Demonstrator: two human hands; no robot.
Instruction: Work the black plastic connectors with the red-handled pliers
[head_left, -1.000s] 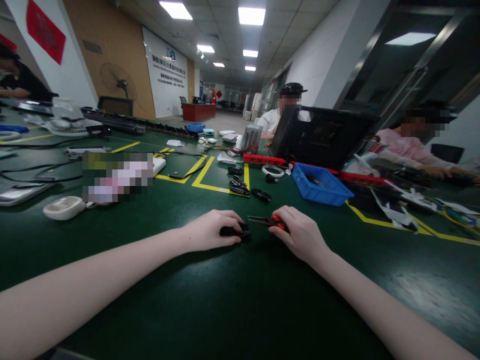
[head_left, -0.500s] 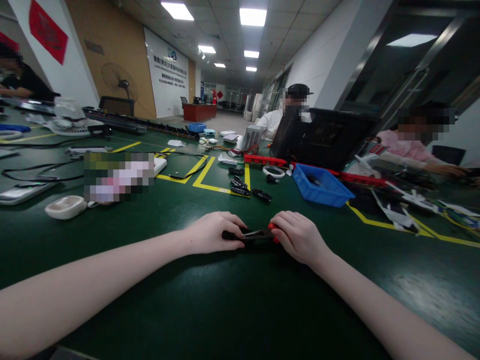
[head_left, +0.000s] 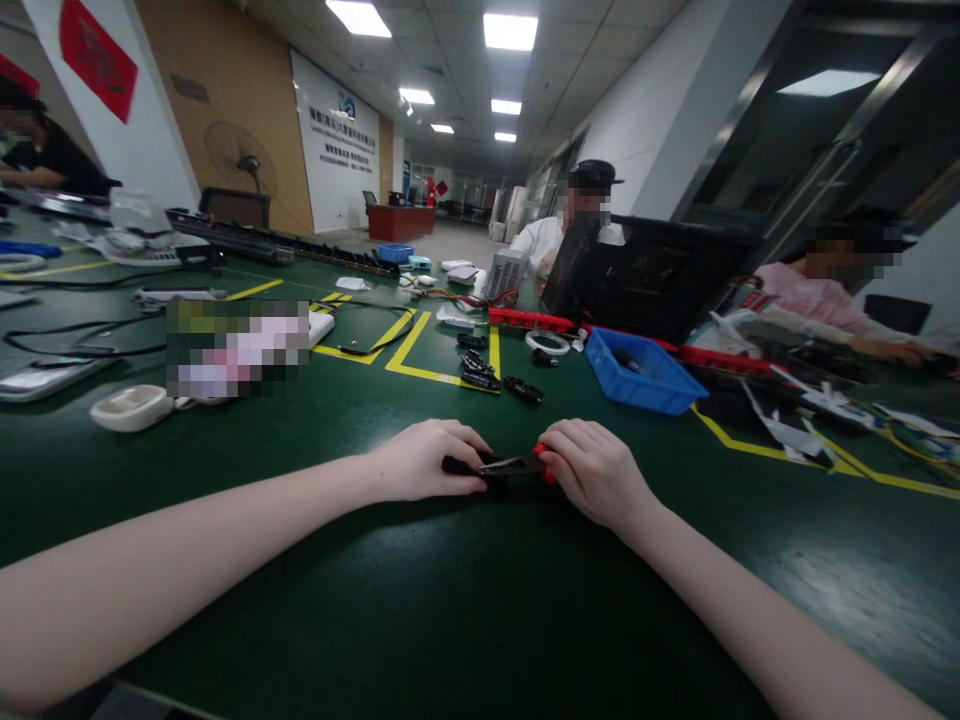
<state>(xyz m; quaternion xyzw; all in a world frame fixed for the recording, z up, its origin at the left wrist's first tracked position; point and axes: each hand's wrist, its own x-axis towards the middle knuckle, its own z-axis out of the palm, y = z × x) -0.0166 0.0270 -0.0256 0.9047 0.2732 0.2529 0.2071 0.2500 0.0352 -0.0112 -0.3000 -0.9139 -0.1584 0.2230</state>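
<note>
Left hand: left hand [head_left: 439,460], grip closed on a small black plastic part [head_left: 459,466], thumb below, fingers over the top; much of the part hidden.
Right hand: right hand [head_left: 596,465], grip wrapped round the red handles of the needle-nose pliers [head_left: 517,466], nose pointing left.
Black part: low over the green counter [head_left: 480,600], between the hands, directly in front of the wearer. Exact type can't be read, too dark and covered.
Just changed: a second ago the pliers' tips stood clear of the part's right end; by half a second ago they were on it, and they're there now. Left hand's hold looks much the same.
Meaning: reads as work on the part itself now, left hand steadying, pliers doing the fine bit. Can't tell if the jaws bite or only press.
Other black pieces: small pile [head_left: 478,370] beyond the hands, by the yellow tape [head_left: 420,370]; another black piece [head_left: 523,390] just right of it.
Blue bin: blue plastic bin [head_left: 646,375] beyond the right hand, something dark inside.
Cable: white cable coil [head_left: 547,342] left of the bin.
</note>
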